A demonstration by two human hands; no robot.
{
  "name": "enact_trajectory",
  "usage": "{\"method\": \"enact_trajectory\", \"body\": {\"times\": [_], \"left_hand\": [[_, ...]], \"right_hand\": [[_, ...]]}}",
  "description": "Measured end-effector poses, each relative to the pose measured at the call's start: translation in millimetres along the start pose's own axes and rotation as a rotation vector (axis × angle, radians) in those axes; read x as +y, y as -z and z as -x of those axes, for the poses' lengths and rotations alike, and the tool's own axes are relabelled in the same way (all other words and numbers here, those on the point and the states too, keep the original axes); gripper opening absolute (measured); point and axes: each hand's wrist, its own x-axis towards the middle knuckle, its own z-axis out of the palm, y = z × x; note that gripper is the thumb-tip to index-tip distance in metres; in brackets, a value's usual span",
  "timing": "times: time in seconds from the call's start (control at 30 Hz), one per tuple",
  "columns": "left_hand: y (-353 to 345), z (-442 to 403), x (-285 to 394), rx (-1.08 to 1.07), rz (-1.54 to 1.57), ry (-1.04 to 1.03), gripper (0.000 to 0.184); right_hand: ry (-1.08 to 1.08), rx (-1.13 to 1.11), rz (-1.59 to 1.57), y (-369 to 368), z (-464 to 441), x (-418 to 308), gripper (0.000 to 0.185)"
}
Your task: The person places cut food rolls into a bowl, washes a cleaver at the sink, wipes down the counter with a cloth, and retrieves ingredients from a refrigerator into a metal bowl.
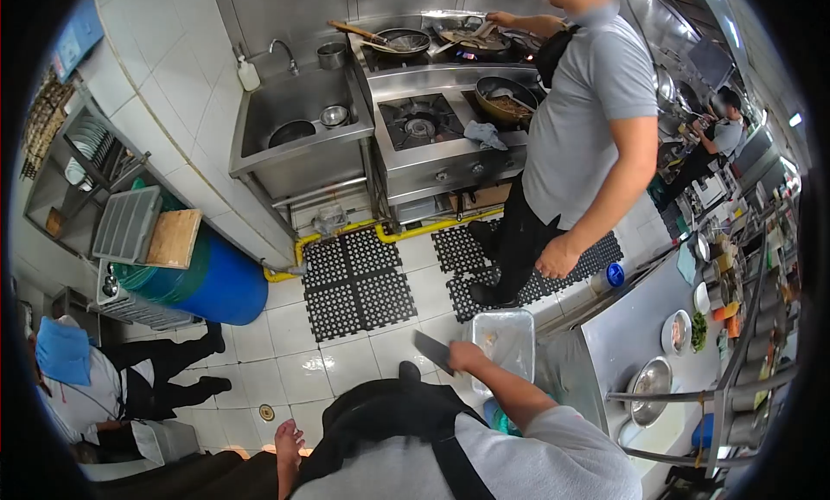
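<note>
My right hand is closed around the handle of a kitchen knife, whose broad dark blade points left over the tiled floor. Just beyond that hand is a clear plastic tub with a little pale material inside. My left hand hangs low at my left side, its fingers loosely bent and apart, with nothing seen in it. A black apron covers my front.
A person stands at the stove, where several pans sit. Another person sits at left, near a blue barrel. Black mats lie before the sink. A steel counter with bowls runs along the right.
</note>
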Motion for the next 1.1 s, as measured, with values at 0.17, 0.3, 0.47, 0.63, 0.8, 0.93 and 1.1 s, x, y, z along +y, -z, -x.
{"method": "enact_trajectory", "body": {"times": [0.17, 0.3, 0.47, 0.63, 0.8, 0.93, 1.1], "left_hand": [[20, -117, -65, -0.139, -0.135, 0.042, 0.033], [-16, -149, 12, -0.202, -0.579, 0.01, 0.037], [-17, -244, 128, -0.31, -0.702, -0.145, 0.042], [-31, -385, 268, -0.378, -0.191, -0.257, 0.048], [-133, -372, 521, -0.364, 0.119, -0.145, 0.04], [-175, -366, 613, -0.51, 0.133, -0.248, 0.043], [-213, -355, 680, -0.455, 0.144, -0.235, 0.045]], "right_hand": [[0.229, 0.134, -0.196, 114, -81, -119, 0.034], [0.198, -0.057, -0.607, 216, -113, -202, 0.03], [0.235, -0.197, -0.997, 311, -160, -255, 0.023], [0.35, -0.213, -1.467, 385, -196, -301, 0.022], [0.333, -0.619, -1.978, 416, -226, -344, 0.027], [0.313, -0.67, -2.064, 429, -279, -342, 0.03], [0.461, -0.633, -1.977, 485, -328, -324, 0.031]]}}
